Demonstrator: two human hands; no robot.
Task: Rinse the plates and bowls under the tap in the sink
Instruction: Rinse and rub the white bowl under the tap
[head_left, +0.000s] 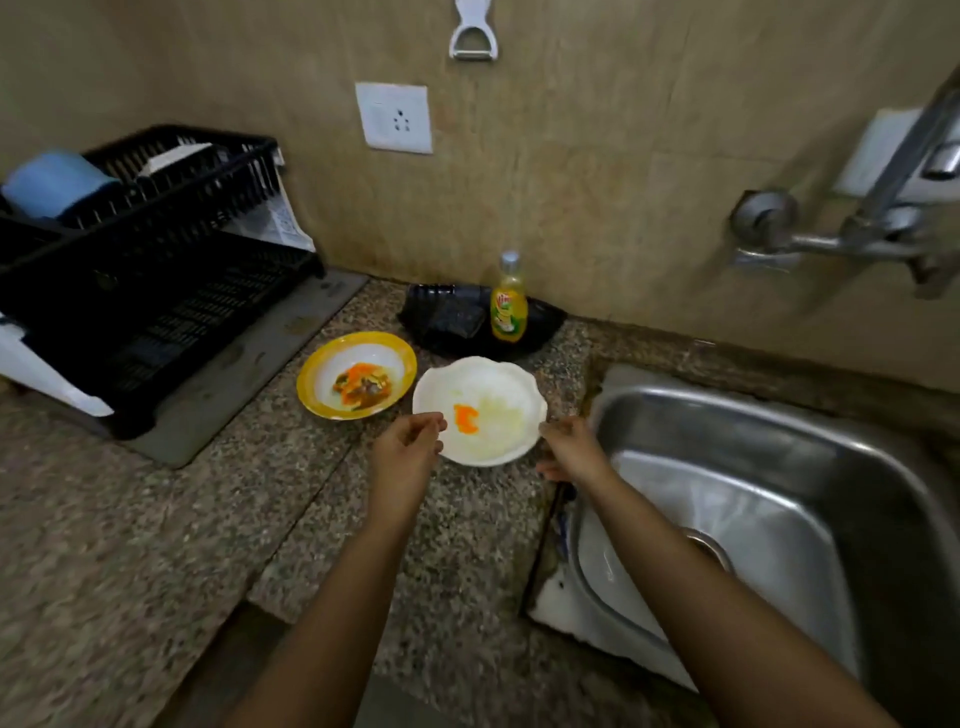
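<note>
A white scalloped bowl (493, 384) smeared with orange residue sits on the granite counter, just left of the sink (878, 467). My left hand (405, 452) grips the bowl's left rim with curled fingers. My right hand (571, 449) pinches its right rim. To the bowl's left lies a yellow-rimmed plate (317, 374) holding food scraps. The steel tap (893, 208) juts from the wall at upper right, and no water is seen running.
A dish soap bottle (509, 306) stands on a black tray (447, 317) behind the bowl. A black dish rack (156, 270) with a blue cup (57, 182) fills the left counter. A socket (397, 117) and a peeler (472, 36) are on the wall.
</note>
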